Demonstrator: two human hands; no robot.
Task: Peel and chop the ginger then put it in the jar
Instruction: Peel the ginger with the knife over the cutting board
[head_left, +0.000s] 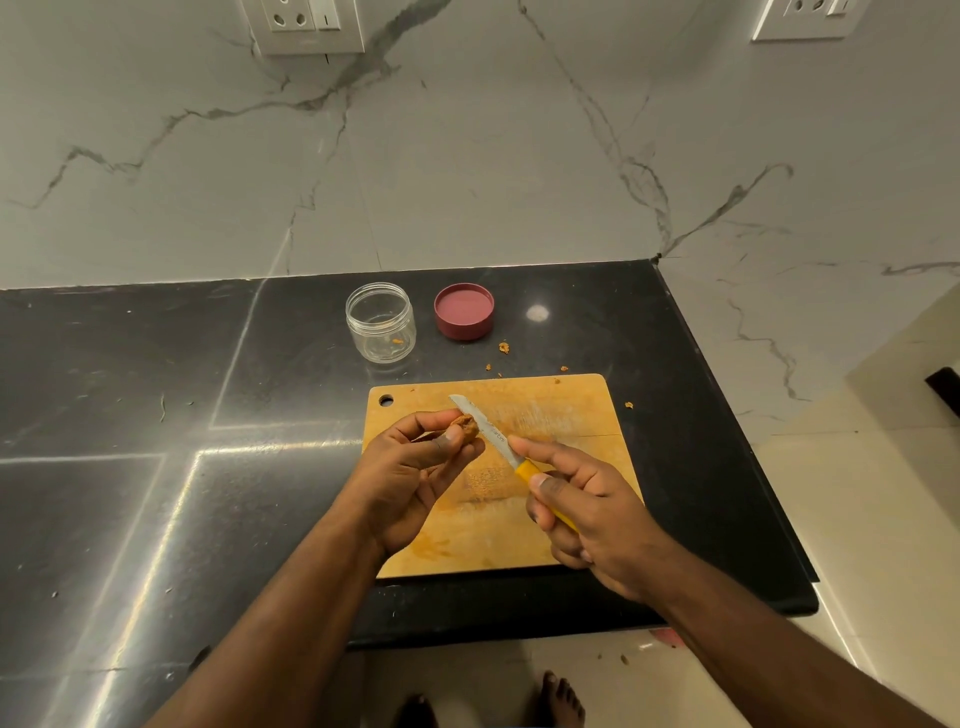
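Note:
My left hand (410, 467) pinches a small brown piece of ginger (467, 427) above the wooden cutting board (566, 415). My right hand (587, 509) grips the yellow handle of a serrated knife (485, 428), index finger lying along the blade's back. The blade rests against the ginger's right side. A clear plastic jar (381, 322) stands open on the black counter behind the board, with one small scrap inside it. Its dark red lid (464, 310) lies upside down to the jar's right.
Small ginger peel scraps (504, 347) lie on the counter (156, 415) behind the board and at its right edge. A marble wall rises behind. The counter ends just right of the board, with tiled floor (883, 493) below. My bare feet show at the bottom.

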